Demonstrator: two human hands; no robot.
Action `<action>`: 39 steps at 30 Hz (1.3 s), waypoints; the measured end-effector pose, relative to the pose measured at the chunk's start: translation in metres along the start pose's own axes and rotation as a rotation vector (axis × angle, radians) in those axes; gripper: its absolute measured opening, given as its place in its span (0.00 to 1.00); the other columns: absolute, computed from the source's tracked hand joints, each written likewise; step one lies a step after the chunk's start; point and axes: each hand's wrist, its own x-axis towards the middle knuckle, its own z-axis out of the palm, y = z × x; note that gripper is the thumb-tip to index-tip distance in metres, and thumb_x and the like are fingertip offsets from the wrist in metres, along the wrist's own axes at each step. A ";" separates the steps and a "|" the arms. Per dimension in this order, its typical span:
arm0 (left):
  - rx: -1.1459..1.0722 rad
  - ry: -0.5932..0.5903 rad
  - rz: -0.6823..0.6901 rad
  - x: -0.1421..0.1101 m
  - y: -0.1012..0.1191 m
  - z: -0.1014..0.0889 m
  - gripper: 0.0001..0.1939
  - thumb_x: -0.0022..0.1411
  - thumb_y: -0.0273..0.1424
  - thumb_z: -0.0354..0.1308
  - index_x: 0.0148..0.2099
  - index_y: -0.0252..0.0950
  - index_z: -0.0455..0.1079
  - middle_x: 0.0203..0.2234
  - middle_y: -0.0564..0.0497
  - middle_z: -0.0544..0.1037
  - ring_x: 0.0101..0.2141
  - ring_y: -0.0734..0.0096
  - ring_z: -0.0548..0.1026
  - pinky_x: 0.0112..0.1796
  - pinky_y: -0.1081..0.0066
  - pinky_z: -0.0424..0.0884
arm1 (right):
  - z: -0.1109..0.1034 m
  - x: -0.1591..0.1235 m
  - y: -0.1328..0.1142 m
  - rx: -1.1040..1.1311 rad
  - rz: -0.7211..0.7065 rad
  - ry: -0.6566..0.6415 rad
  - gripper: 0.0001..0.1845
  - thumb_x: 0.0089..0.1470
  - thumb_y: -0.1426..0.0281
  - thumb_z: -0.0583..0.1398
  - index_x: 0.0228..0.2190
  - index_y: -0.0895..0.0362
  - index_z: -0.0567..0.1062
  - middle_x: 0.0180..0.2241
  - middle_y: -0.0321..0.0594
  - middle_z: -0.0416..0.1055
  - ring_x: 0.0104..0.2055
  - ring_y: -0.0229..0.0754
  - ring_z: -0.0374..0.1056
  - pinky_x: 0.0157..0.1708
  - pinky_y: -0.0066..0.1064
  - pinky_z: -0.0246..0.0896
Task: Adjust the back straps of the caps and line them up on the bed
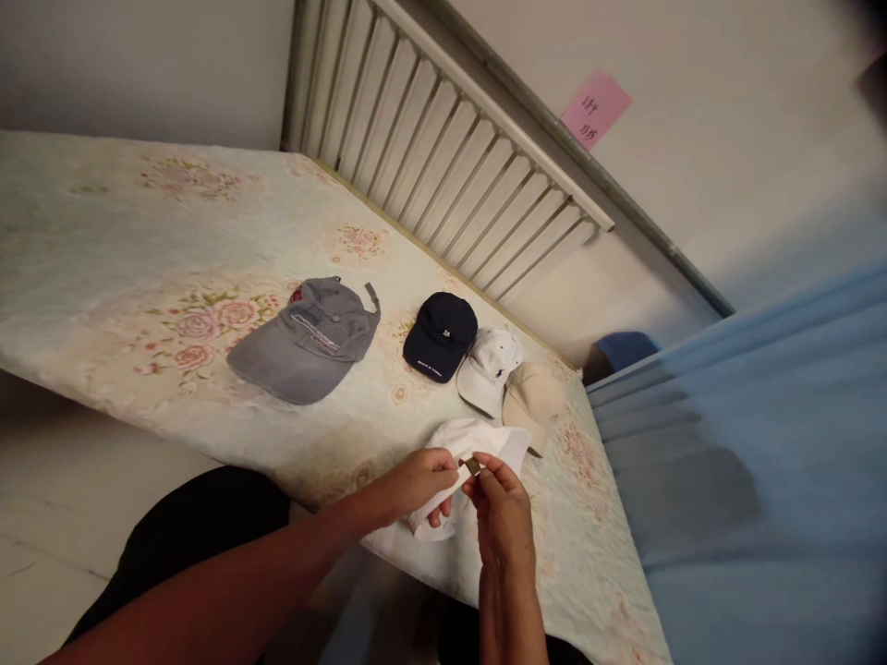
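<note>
A white cap (478, 432) lies at the near side of the floral-covered surface, under my two hands. My left hand (431, 480) is closed on the cap's white strap, fingers wrapped around it. Just to the right, my right hand (500, 494) pinches a small metal buckle (472, 466) at the strap. Part of the cap is hidden behind my hands. Beyond it are a navy cap (441, 337), a white cap with a small dark logo (489, 368) and a beige cap (535, 402), the last two touching. Further left sits a grey cap (309, 337), its back strap sticking up.
The floral cover (228, 222) spreads over the whole flat surface. A metal railing (450, 148) runs along its far side by the wall, where a pink note (596, 109) is stuck. To the right hangs a blue curtain (748, 462), with a dark blue item (624, 353) behind its edge.
</note>
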 end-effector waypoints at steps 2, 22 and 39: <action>-0.006 -0.007 -0.001 -0.001 0.002 0.000 0.09 0.57 0.36 0.49 0.30 0.36 0.59 0.17 0.55 0.70 0.14 0.78 0.66 0.16 0.79 0.58 | -0.001 0.000 0.001 0.023 0.015 -0.007 0.14 0.35 0.69 0.66 0.30 0.58 0.77 0.22 0.34 0.71 0.21 0.31 0.62 0.25 0.25 0.59; 0.100 0.020 0.060 0.002 -0.006 -0.001 0.09 0.59 0.37 0.47 0.31 0.37 0.59 0.18 0.56 0.70 0.15 0.77 0.67 0.16 0.79 0.58 | 0.000 0.001 -0.001 0.129 0.085 -0.023 0.15 0.31 0.71 0.70 0.27 0.59 0.77 0.26 0.34 0.73 0.23 0.30 0.65 0.25 0.22 0.62; 0.046 0.021 0.088 0.001 -0.004 -0.001 0.09 0.59 0.36 0.47 0.31 0.36 0.60 0.19 0.56 0.71 0.15 0.77 0.67 0.16 0.79 0.58 | 0.001 -0.002 -0.001 -0.031 0.009 -0.016 0.14 0.34 0.68 0.68 0.28 0.58 0.78 0.22 0.33 0.73 0.23 0.32 0.64 0.27 0.24 0.61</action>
